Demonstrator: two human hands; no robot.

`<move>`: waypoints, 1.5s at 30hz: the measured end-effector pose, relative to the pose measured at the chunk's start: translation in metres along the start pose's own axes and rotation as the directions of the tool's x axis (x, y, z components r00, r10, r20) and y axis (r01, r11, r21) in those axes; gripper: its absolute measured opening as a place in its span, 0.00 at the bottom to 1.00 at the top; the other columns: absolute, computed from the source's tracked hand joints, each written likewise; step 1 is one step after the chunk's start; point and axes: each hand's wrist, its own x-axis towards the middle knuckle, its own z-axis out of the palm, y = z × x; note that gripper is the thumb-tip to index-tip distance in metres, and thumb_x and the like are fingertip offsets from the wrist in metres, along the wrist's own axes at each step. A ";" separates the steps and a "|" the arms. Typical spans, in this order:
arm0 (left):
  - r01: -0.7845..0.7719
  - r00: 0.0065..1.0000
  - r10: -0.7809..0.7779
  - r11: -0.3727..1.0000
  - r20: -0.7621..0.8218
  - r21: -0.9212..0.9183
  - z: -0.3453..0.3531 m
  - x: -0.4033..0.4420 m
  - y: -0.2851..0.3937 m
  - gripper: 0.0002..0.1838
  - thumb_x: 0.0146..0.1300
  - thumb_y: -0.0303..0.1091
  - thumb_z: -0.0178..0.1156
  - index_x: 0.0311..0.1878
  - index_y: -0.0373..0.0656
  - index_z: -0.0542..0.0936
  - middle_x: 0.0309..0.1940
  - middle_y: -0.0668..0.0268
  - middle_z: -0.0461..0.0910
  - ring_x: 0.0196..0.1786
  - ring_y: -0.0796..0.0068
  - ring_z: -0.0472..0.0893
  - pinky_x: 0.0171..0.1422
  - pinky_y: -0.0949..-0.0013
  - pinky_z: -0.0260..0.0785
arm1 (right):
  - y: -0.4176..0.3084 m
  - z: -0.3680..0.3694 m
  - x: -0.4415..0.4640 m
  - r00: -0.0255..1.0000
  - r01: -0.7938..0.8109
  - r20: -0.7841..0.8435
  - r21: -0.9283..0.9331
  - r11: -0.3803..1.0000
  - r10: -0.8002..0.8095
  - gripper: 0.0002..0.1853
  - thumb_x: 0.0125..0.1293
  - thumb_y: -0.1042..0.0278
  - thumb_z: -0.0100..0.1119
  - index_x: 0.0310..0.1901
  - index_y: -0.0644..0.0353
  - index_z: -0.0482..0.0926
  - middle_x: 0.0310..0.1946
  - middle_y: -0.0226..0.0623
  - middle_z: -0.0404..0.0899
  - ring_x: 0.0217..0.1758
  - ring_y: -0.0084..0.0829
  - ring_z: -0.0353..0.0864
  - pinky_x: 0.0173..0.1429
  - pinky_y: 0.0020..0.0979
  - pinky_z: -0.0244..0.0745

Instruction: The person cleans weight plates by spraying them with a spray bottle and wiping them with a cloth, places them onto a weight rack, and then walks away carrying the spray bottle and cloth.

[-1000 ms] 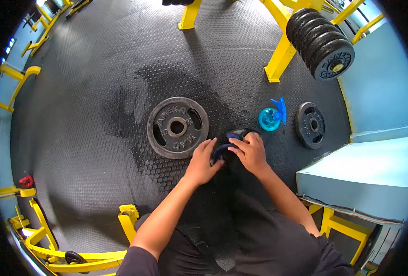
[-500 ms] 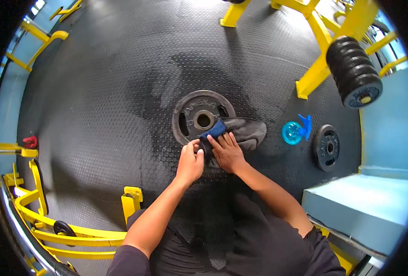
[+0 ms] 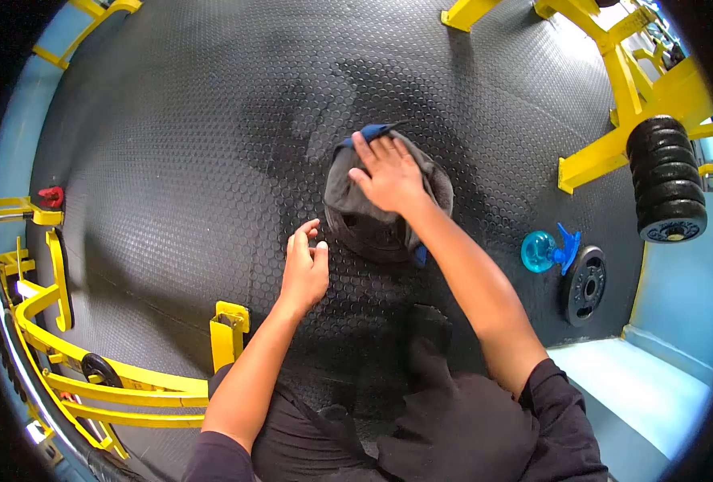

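A grey cloth (image 3: 342,181) with blue edging lies spread over a dark round weight plate (image 3: 375,243) on the floor, hiding most of it. My right hand (image 3: 390,175) rests flat on top of the cloth, fingers stretched toward the far rim. Just left of the plate, my left hand (image 3: 305,267) hovers with its fingers loosely bent and thumb apart; nothing is in it. Off to the right stands a clear blue spray bottle (image 3: 539,252) with a blue trigger head.
A second weight plate (image 3: 588,287) leans or stands beside the bottle. At upper right, a yellow rack (image 3: 601,153) carries stacked black plates (image 3: 668,181). Yellow machine frames (image 3: 132,381) line the lower left. Textured black rubber matting (image 3: 188,153) covers the floor, with wet-looking patches.
My right hand has moved up and across the plate, and the cloth now spreads over its face. My left hand has drawn away to the left. The whole view has shifted slightly.
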 end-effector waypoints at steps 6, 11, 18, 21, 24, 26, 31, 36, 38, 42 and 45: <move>-0.032 0.999 0.032 0.999 0.000 -0.034 0.009 0.007 0.005 0.24 0.70 0.30 0.51 0.68 0.43 0.65 0.61 0.54 0.67 0.51 0.69 0.74 0.58 0.67 0.69 | 0.024 -0.021 -0.077 0.928 -0.366 0.047 -0.053 0.929 0.369 0.41 0.73 0.43 0.42 0.76 0.66 0.45 0.72 0.59 0.54 0.75 0.55 0.54 0.79 0.46 0.46; -0.092 0.996 0.091 0.994 -0.008 -0.054 0.011 0.017 0.013 0.24 0.71 0.31 0.50 0.68 0.40 0.64 0.60 0.50 0.66 0.47 0.68 0.76 0.57 0.65 0.70 | 0.000 -0.022 -0.154 0.836 -0.531 0.190 0.048 0.846 0.514 0.44 0.72 0.46 0.47 0.76 0.67 0.40 0.71 0.64 0.52 0.72 0.67 0.54 0.75 0.54 0.53; -0.009 1.000 0.008 0.997 -0.021 -0.076 -0.011 -0.002 0.009 0.24 0.71 0.30 0.50 0.69 0.43 0.63 0.60 0.54 0.67 0.46 0.72 0.75 0.57 0.67 0.70 | 0.021 -0.004 -0.048 0.877 -0.478 -0.095 -0.077 0.875 0.471 0.39 0.72 0.43 0.43 0.75 0.61 0.50 0.69 0.50 0.62 0.71 0.51 0.60 0.74 0.49 0.52; -0.009 0.997 0.004 0.997 -0.073 -0.071 -0.024 -0.002 -0.007 0.24 0.71 0.28 0.50 0.69 0.44 0.63 0.59 0.57 0.68 0.45 0.74 0.76 0.56 0.68 0.70 | 0.008 -0.001 -0.002 0.944 -0.322 0.035 -0.117 0.939 0.328 0.38 0.73 0.42 0.38 0.76 0.57 0.49 0.70 0.46 0.62 0.74 0.48 0.57 0.77 0.50 0.45; 0.068 0.995 -0.075 0.990 -0.060 -0.122 -0.030 -0.002 -0.013 0.24 0.71 0.31 0.50 0.69 0.43 0.64 0.61 0.53 0.66 0.46 0.72 0.73 0.58 0.67 0.68 | -0.023 0.009 0.008 0.994 -0.073 0.073 -0.077 0.994 0.078 0.35 0.73 0.45 0.36 0.77 0.55 0.50 0.74 0.47 0.57 0.78 0.47 0.50 0.81 0.48 0.34; 0.038 0.996 -0.048 0.991 -0.077 -0.128 -0.028 0.002 -0.013 0.24 0.71 0.31 0.50 0.69 0.43 0.64 0.61 0.52 0.66 0.48 0.71 0.73 0.58 0.67 0.68 | -0.042 0.004 0.001 0.987 0.065 0.151 -0.028 0.997 -0.060 0.35 0.70 0.47 0.42 0.75 0.53 0.55 0.71 0.45 0.62 0.77 0.46 0.54 0.81 0.48 0.39; -0.052 0.994 0.037 0.988 -0.104 -0.144 -0.013 0.023 -0.009 0.24 0.71 0.32 0.51 0.69 0.42 0.64 0.60 0.51 0.68 0.51 0.67 0.73 0.59 0.65 0.69 | -0.072 0.005 -0.066 0.934 0.312 0.122 0.186 0.932 -0.337 0.33 0.60 0.58 0.58 0.70 0.48 0.67 0.65 0.39 0.68 0.75 0.42 0.59 0.79 0.47 0.48; -0.034 0.997 0.027 0.993 -0.066 -0.109 -0.004 0.029 0.004 0.24 0.70 0.32 0.51 0.69 0.43 0.64 0.60 0.51 0.68 0.51 0.67 0.74 0.59 0.64 0.69 | -0.048 -0.022 -0.146 0.905 0.327 0.203 0.230 0.917 -0.374 0.33 0.55 0.64 0.61 0.66 0.48 0.71 0.65 0.38 0.69 0.76 0.41 0.58 0.77 0.44 0.54; 0.033 0.999 -0.034 0.999 -0.037 -0.006 -0.003 0.028 0.012 0.27 0.68 0.34 0.55 0.69 0.43 0.64 0.60 0.51 0.68 0.51 0.67 0.75 0.59 0.63 0.70 | -0.025 -0.039 -0.173 0.943 0.210 0.185 0.319 0.924 -0.278 0.30 0.52 0.68 0.61 0.61 0.49 0.76 0.63 0.38 0.72 0.73 0.42 0.63 0.75 0.43 0.59; 0.050 0.998 -0.045 0.989 -0.042 0.137 0.012 0.029 -0.001 0.33 0.62 0.38 0.62 0.68 0.41 0.64 0.60 0.49 0.69 0.54 0.61 0.75 0.63 0.59 0.69 | 0.038 -0.070 -0.218 0.989 -0.147 0.032 0.320 0.936 0.144 0.17 0.54 0.64 0.63 0.46 0.57 0.79 0.39 0.47 0.82 0.45 0.50 0.81 0.51 0.46 0.76; -0.035 0.994 0.071 0.936 -0.089 0.349 0.021 0.033 -0.007 0.34 0.59 0.38 0.64 0.68 0.39 0.64 0.59 0.48 0.70 0.59 0.54 0.74 0.66 0.55 0.66 | 0.080 -0.097 -0.229 0.771 -0.557 0.377 0.011 0.830 0.513 0.24 0.62 0.48 0.61 0.44 0.64 0.75 0.35 0.54 0.81 0.42 0.57 0.81 0.47 0.50 0.75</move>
